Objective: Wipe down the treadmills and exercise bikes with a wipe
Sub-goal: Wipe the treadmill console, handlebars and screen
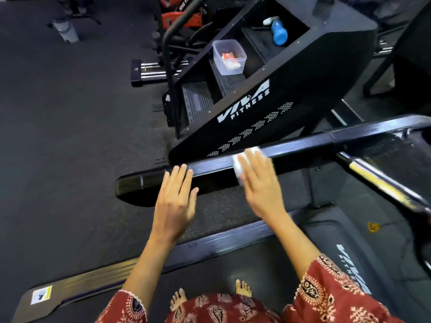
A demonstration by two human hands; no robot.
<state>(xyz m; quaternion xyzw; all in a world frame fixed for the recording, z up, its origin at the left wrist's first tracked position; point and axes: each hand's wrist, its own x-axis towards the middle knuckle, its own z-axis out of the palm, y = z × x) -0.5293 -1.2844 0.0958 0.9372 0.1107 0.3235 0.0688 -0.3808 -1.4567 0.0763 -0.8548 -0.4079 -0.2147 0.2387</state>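
Item: treadmill handrail [303, 145], black, running from lower left to upper right across the view.
- Wipe [236, 163]: white, lying over the top of the handrail near its middle, under the right hand.
- Right hand [261, 190]: laid flat on the wipe, fingers [247, 166] straight and pressing it to the rail; slightly blurred.
- Left hand [175, 201]: fingers straight and close together, holding nothing, tips at the rail near its free end; contact cannot be told.
- Sleeves [326, 287]: red, patterned, on both arms.
- Bare feet [242, 287]: on the treadmill deck [268, 271], which is dark with a side rail along its left edge.

Item: stair machine [256, 106], black, marked VIVA FITNESS, just beyond the handrail.
- Clear plastic container [229, 57]: on a middle step, small orange and white contents.
- Blue spray bottle [278, 31]: on the step above, white head.

Item: floor [70, 136], dark and speckled.
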